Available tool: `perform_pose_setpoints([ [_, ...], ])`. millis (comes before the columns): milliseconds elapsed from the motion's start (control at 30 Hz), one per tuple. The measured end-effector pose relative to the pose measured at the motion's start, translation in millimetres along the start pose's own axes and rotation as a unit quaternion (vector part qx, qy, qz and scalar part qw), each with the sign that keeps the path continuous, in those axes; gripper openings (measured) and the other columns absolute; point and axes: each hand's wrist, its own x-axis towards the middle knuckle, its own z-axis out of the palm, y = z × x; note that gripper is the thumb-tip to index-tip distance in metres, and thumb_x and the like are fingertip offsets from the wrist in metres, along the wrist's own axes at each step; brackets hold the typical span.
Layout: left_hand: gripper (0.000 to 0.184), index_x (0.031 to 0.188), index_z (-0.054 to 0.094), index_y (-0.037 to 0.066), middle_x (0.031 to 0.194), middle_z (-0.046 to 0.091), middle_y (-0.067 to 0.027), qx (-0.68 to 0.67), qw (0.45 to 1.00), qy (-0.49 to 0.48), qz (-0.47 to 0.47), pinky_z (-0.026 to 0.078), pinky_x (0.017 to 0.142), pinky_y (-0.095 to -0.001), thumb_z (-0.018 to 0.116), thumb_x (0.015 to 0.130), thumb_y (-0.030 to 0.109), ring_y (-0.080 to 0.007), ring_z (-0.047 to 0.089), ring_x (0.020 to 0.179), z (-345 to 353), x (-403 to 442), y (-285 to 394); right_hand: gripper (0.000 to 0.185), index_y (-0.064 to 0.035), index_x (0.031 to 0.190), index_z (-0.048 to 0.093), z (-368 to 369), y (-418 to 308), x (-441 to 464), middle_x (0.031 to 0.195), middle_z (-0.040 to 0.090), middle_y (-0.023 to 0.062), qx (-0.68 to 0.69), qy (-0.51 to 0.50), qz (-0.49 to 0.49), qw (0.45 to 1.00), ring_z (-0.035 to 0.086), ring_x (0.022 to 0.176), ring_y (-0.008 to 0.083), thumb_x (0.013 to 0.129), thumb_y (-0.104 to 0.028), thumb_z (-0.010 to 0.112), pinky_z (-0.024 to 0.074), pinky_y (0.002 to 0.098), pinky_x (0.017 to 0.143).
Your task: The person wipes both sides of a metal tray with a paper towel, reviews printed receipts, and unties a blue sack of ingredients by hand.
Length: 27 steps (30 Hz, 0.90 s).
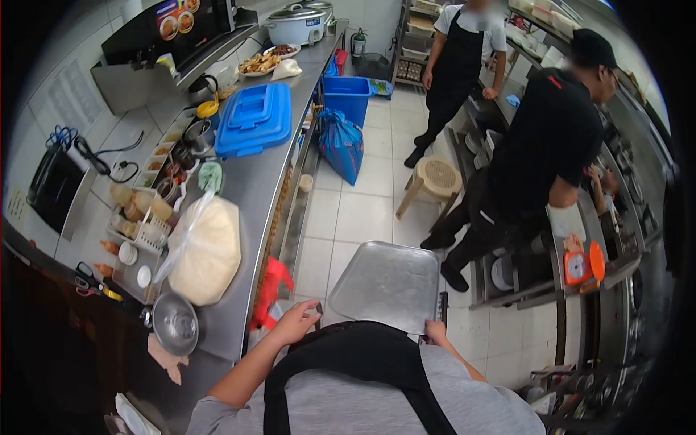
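The person wears a heather-grey, short-sleeved fabric shirt (348, 406), its soft knit mottled with lighter and darker flecks and gathered in small creases. Over it sits a plain black cloth apron (362, 335), whose wide bib has a curved upper edge. Two flat black shoulder straps (277, 399) run from the bib's sides, framing a broad rounded patch of grey between them. The loose grey left sleeve (217, 415) leaves the left forearm (250, 373) bare. Both the left hand (296, 324) and the visible part of the right hand (436, 330) are bare.
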Motion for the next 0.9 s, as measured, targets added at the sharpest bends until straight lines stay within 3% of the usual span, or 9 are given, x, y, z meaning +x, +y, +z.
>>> perform_pose_setpoints([
  [33, 0.046, 0.128, 0.047, 0.007, 0.121, 0.052, -0.0198, -0.001, 1.000, 0.005, 0.002, 0.047, 0.087, -0.0364, 0.057, 0.089, 0.028, -0.0292, 0.058, 0.100, -6.2, 18.8, 12.1, 0.021, 0.0057, 0.094, 0.052, 11.4, -14.3, 33.9, 0.069, 0.053, 0.0125, 0.118, -0.001, -0.002, 0.993, 0.054, 0.058, 0.0214, 0.080, -0.010, 0.052, 0.0428, 0.0380, 0.045],
  [67, 0.046, 0.128, 0.047, 0.007, 0.122, 0.051, -0.0200, 0.041, 0.999, 0.005, -0.004, 0.045, 0.089, -0.0366, 0.056, 0.089, 0.029, -0.0302, 0.056, 0.103, -11.8, 33.2, 24.5, 0.021, 0.0057, 0.094, 0.052, 12.8, -39.1, 48.1, 0.069, 0.053, 0.0125, 0.115, -0.003, -0.005, 0.993, 0.054, 0.058, 0.0214, 0.080, -0.010, 0.052, 0.0428, 0.0380, 0.045],
  [133, 0.049, 0.128, 0.047, 0.007, 0.125, 0.049, -0.0208, 0.097, 0.995, 0.008, -0.017, 0.040, 0.097, -0.0375, 0.056, 0.088, 0.032, -0.0339, 0.049, 0.114, -18.8, 64.0, 30.8, 0.026, 0.0056, 0.101, 0.054, 18.3, -99.0, 70.4, 0.081, 0.060, 0.0162, -0.050, -0.027, -0.083, 0.995, 0.060, 0.068, 0.0250, 0.078, -0.004, 0.047, 0.0495, 0.0397, 0.057],
  [233, 0.049, 0.127, 0.048, 0.006, 0.126, 0.048, -0.0206, 0.127, 0.992, 0.011, -0.002, 0.038, 0.099, -0.0379, 0.057, 0.087, 0.032, -0.0348, 0.046, 0.118, -31.9, 111.2, 28.2, 0.026, 0.0060, 0.100, 0.051, 35.1, -156.5, 109.2, 0.079, 0.058, 0.0151, -0.003, -0.076, -0.088, 0.993, 0.057, 0.064, 0.0247, 0.076, -0.002, 0.046, 0.0482, 0.0388, 0.054],
  [400, 0.049, 0.126, 0.049, 0.006, 0.127, 0.047, -0.0198, 0.103, 0.994, 0.029, -0.033, 0.037, 0.100, -0.0380, 0.059, 0.086, 0.032, -0.0343, 0.046, 0.118, -75.7, 209.5, 16.3, 0.034, -0.0019, 0.110, 0.039, 76.4, -248.7, 163.7, 0.098, 0.051, 0.0158, 0.047, -0.135, 0.002, 0.990, 0.058, 0.078, 0.0293, 0.076, -0.002, 0.043, 0.0549, 0.0449, 0.066],
  [467, 0.048, 0.125, 0.050, 0.005, 0.127, 0.047, -0.0207, 0.087, 0.994, 0.055, -0.032, 0.037, 0.101, -0.0384, 0.059, 0.086, 0.031, -0.0350, 0.045, 0.119, -100.4, 261.5, 10.0, 0.033, -0.0006, 0.110, 0.038, 93.1, -277.9, 190.2, 0.098, 0.052, 0.0171, 0.082, -0.133, 0.019, 0.988, 0.060, 0.080, 0.0304, 0.077, -0.002, 0.043, 0.0557, 0.0448, 0.066],
  [533, 0.047, 0.124, 0.050, 0.006, 0.127, 0.047, -0.0209, 0.120, 0.991, 0.058, -0.001, 0.036, 0.101, -0.0390, 0.059, 0.086, 0.030, -0.0356, 0.044, 0.119, -131.4, 333.1, 9.4, 0.033, 0.0007, 0.111, 0.037, 104.1, -326.3, 222.7, 0.099, 0.054, 0.0184, 0.119, -0.126, 0.024, 0.985, 0.061, 0.081, 0.0314, 0.078, -0.002, 0.042, 0.0564, 0.0448, 0.066],
  [633, 0.044, 0.124, 0.051, 0.009, 0.132, 0.041, -0.0208, 0.183, 0.980, 0.066, 0.044, 0.033, 0.103, -0.0418, 0.060, 0.085, 0.028, -0.0377, 0.039, 0.123, -181.3, 424.1, 50.8, 0.041, -0.0075, 0.112, 0.037, 112.0, -389.5, 263.0, 0.100, 0.052, 0.0147, 0.173, -0.157, 0.072, 0.970, 0.059, 0.084, 0.0319, 0.073, 0.002, 0.046, 0.0557, 0.0465, 0.066],
  [900, 0.046, 0.124, 0.051, 0.011, 0.138, 0.033, -0.0216, 0.242, 0.940, 0.201, 0.132, 0.031, 0.104, -0.0440, 0.064, 0.082, 0.023, -0.0395, 0.032, 0.127, -309.0, 640.4, 146.7, 0.040, -0.0065, 0.120, 0.041, 164.1, -625.3, 371.9, 0.104, 0.055, 0.0149, 0.232, -0.185, -0.079, 0.951, 0.062, 0.081, 0.0311, 0.081, 0.000, 0.038, 0.0571, 0.0417, 0.056],
])
